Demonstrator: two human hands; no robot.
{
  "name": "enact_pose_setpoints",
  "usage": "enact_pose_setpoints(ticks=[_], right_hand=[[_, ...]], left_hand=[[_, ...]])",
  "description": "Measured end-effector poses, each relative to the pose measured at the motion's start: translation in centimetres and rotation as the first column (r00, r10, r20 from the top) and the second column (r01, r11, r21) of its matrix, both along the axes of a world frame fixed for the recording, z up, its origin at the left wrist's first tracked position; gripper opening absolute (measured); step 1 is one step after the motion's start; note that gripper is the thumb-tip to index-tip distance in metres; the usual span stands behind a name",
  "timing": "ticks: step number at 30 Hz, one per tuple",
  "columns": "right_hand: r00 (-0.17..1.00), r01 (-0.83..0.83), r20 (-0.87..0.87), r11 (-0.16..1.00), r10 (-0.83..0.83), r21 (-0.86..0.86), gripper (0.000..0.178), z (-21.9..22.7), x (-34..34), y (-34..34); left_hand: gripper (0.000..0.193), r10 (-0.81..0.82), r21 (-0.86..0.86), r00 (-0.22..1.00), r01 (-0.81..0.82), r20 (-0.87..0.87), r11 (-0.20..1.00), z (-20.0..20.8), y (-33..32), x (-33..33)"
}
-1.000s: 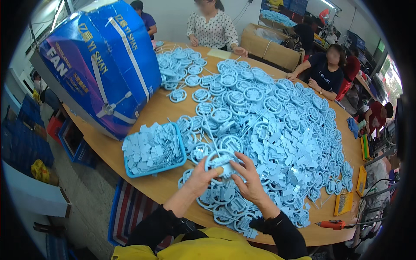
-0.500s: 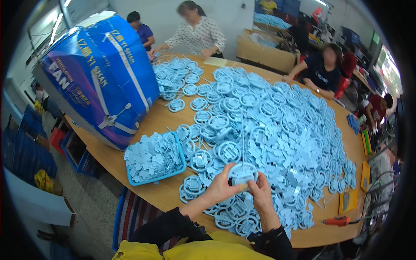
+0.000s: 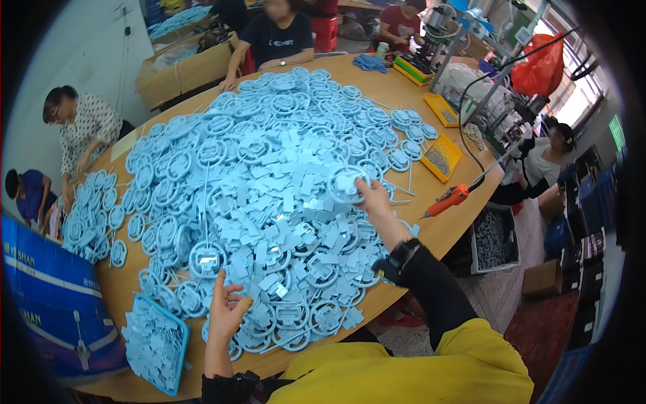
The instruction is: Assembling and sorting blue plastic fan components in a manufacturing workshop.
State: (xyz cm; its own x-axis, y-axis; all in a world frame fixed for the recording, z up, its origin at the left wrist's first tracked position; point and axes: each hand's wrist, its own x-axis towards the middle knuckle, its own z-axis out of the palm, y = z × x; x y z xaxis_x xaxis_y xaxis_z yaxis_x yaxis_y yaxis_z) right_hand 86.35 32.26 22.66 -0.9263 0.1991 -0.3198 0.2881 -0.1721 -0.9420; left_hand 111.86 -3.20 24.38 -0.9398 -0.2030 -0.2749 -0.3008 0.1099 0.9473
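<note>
At the right side of the pile, my right hand [image 3: 374, 199] pinches the edge of a round light-blue plastic part [image 3: 342, 182], a ring with a plate across it. My left hand [image 3: 227, 311] is at the pile's near left, its fingers apart and nothing in them. Its raised index fingertip lies close to the lower rim of another ring part [image 3: 204, 258] with a long thin stem; whether they touch I cannot tell. Between my hands spreads a heap of small flat light-blue plates [image 3: 276, 202] over many such rings.
A light-blue basket [image 3: 180, 350] of small plates stands at the near left, beside a large blue carton [image 3: 54, 296]. At right lie an orange electric screwdriver [image 3: 449, 199] with a cable and yellow trays [image 3: 449, 149] of small parts. Other people sit and stand around the wooden table [image 3: 404, 232].
The view has swung right. Both hands were together on one stemmed ring part; now they are apart, the left open and the right reaching out over the pile's right side.
</note>
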Motion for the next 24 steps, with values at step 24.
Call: enact_pose_setpoints(ticks=[24], right_hand=[[0.666, -0.248, -0.66, 0.937, 0.348, 0.245, 0.039, 23.5, 21.2, 22.3]], left_hand=[[0.065, -0.272, -0.461, 0.716, -0.078, -0.643, 0.884, 22.6, 7.8, 0.8]])
